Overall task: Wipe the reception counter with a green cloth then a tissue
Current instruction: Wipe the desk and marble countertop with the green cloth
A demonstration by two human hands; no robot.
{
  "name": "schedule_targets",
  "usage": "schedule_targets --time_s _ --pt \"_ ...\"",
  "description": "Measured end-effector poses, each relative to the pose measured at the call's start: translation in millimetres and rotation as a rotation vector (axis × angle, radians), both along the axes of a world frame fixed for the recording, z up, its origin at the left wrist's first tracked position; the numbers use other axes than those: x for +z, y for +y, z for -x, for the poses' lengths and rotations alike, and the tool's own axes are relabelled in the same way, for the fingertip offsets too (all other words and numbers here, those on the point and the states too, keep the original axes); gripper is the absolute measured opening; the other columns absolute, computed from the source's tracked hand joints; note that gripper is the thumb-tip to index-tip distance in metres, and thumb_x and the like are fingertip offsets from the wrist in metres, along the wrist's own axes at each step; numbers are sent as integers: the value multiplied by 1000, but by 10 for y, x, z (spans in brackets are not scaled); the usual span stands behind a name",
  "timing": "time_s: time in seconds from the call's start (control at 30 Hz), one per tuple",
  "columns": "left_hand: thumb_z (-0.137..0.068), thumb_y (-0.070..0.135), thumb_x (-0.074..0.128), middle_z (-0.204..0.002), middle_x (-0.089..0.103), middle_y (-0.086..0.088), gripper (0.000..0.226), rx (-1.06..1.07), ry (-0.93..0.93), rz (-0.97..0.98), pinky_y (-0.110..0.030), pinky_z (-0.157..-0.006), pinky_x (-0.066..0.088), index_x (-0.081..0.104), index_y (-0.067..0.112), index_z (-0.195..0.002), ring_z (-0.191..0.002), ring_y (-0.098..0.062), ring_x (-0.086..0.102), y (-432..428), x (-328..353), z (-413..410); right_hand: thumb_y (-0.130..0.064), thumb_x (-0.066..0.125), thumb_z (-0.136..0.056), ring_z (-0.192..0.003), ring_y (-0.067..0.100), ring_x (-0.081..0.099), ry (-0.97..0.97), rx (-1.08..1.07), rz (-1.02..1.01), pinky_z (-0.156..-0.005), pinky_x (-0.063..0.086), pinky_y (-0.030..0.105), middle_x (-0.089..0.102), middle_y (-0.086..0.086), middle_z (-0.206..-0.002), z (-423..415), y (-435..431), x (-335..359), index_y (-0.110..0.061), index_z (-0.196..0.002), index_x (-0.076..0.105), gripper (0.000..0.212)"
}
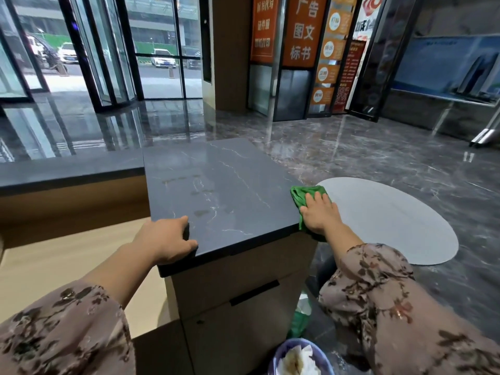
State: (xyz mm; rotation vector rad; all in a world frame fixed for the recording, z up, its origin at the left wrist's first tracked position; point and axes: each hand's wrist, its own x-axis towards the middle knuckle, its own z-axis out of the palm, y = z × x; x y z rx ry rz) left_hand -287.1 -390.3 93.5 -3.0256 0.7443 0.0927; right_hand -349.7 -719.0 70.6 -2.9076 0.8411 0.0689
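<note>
The reception counter has a dark grey marble-veined top over a tan cabinet with drawers. A green cloth lies over the counter's right edge, and my right hand presses flat on it, fingers spread, with the cloth hanging down past the edge under my palm. My left hand grips the near left corner of the counter top, thumb on top. Faint smudges show in the middle of the top. No tissue is in either hand.
A lower dark ledge runs off to the left over a tan desk surface. A purple bin with crumpled paper stands on the floor below. A round grey mat lies on the glossy marble floor to the right. Glass doors are behind.
</note>
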Motion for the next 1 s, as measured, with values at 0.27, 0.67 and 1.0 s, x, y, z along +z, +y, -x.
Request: schedule_targets --time_s 0.27,0.67,1.0 --pt "-85 50 52 -94 60 0 29 5 12 17 -30 -70 37 49 23 -93 -87 -22 54 -36 -32 -20 -36 20 -101 -148 24 -6 -100 172 -13 -120 0 42 -4 7 -161 17 1144 -132 -18 -153 6 56" --pt "-84 51 53 -88 57 2 27 33 63 -68 -30 -70 38 49 25 -83 -85 -21 53 -92 38 -61 -36 19 -103 -148 24 -2 42 251 -14 -120 9 39 -2 10 -161 -202 147 36 -16 -153 6 56" --pt "-82 61 48 -106 64 3 44 -40 -25 -41 -32 -75 41 56 26 -108 -102 -22 59 0 -72 -114 -29 24 -100 -148 29 -6 63 -28 4 -119 3 44 -8 10 -160 -672 256 53 -18 -153 2 58"
